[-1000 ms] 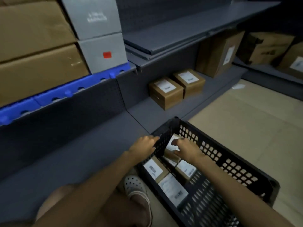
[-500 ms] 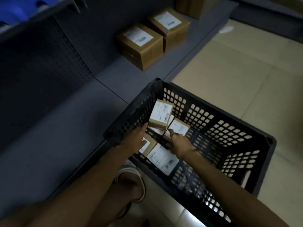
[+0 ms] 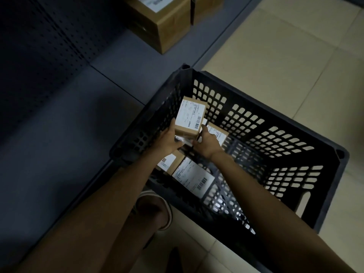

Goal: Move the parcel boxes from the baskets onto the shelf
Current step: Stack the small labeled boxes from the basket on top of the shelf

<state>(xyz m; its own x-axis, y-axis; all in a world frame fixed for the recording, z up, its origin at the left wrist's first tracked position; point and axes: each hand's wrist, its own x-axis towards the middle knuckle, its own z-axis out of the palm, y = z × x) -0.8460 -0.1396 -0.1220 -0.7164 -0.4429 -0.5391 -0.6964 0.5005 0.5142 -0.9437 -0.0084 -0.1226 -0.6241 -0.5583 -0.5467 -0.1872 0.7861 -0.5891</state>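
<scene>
A black perforated plastic basket (image 3: pixel 295 134) stands on the tiled floor against the low grey shelf (image 3: pixel 88 119). Inside its near-left corner lie several small brown parcel boxes with white barcode labels. My left hand (image 3: pixel 168 139) and my right hand (image 3: pixel 206 142) both grip the sides of a stack of two of them, the top parcel box (image 3: pixel 190 118) label up, raised inside the basket. Another labelled box (image 3: pixel 217 133) lies just right of my right hand. Two more boxes (image 3: pixel 194 177) rest on the basket floor under my forearms.
Two larger brown cartons (image 3: pixel 157 18) sit on the grey shelf at the top of the view. A perforated dark back panel (image 3: pixel 49 46) rises behind the shelf. My sandalled foot (image 3: pixel 155 209) is beside the basket's near-left wall. Beige floor tiles (image 3: pixel 285 46) lie to the right.
My head has tilted further down, so the upper shelves have left the view. My right hand has come from the neighbouring box to the stack, and both hands now hold it.
</scene>
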